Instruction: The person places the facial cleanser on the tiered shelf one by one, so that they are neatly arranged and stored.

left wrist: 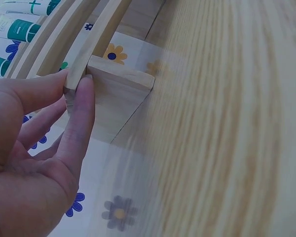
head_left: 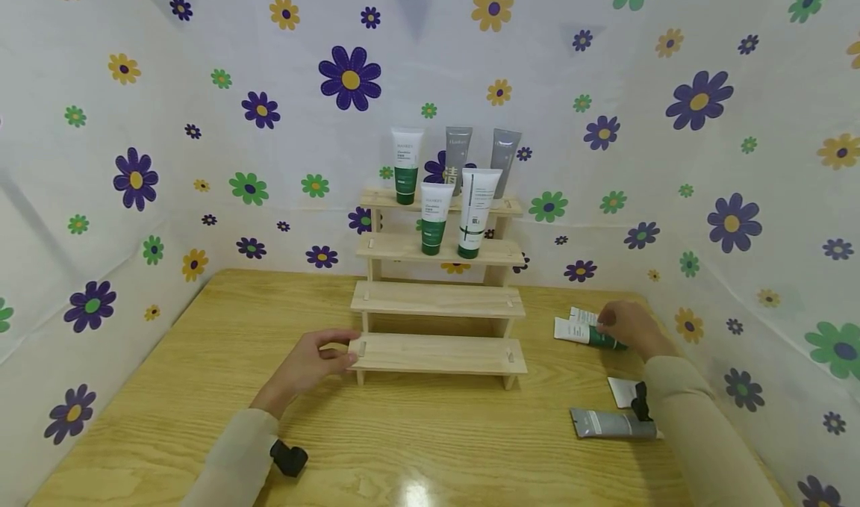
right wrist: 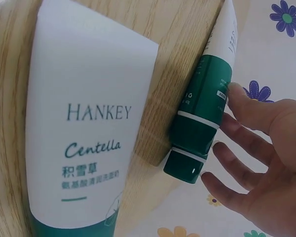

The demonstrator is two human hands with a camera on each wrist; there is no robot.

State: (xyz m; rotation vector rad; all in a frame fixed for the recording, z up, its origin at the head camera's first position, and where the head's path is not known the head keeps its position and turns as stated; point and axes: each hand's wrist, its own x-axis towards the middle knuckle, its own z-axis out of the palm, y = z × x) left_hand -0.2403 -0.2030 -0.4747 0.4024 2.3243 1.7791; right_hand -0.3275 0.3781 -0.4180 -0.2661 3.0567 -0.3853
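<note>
My left hand (head_left: 305, 365) pinches the left end of the lowest board on a wooden tiered display stand (head_left: 437, 354). In the left wrist view, the thumb and a finger lie on either side of the board end (left wrist: 78, 66). At the right, my right hand (head_left: 628, 328) is at a white and green squeeze tube (head_left: 571, 330) lying on the table. Its thumb is right at the tube's green part (right wrist: 204, 89) in the right wrist view, with the other fingers spread loosely beside it. A second tube (head_left: 583, 316) lies close behind, its green cap (right wrist: 185, 165) showing.
Two white-green tubes (head_left: 433, 219) stand on the second-highest tier. The top tier bears another white-green tube (head_left: 407, 160) and two grey tubes (head_left: 458, 152). A grey tube (head_left: 611, 423) and a white tube (head_left: 621, 391) lie near my right forearm. Flowered cloth (head_left: 282, 134) surrounds the table (head_left: 403, 425).
</note>
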